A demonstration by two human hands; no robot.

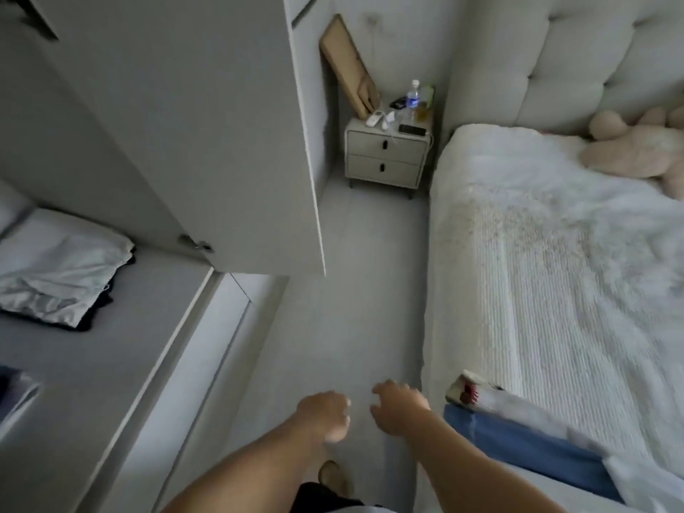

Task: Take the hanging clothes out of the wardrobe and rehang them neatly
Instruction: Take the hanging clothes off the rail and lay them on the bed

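Two garments [518, 435], one blue denim, one white with a red-marked edge, lie on the near corner of the bed [555, 272], partly cut off. Left hand [325, 414] and right hand [398, 407] hover above the floor, fingers loosely curled, holding nothing. Wardrobe door [185, 124] stands open, far left.

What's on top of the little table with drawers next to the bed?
On the nightstand: a water bottle, a white remote, a dark phone, and a leaning cardboard piece. Things behind the bottle are too blurry to name.

A water bottle [413, 95] stands on the nightstand [385, 157] beside the bed [555, 275].
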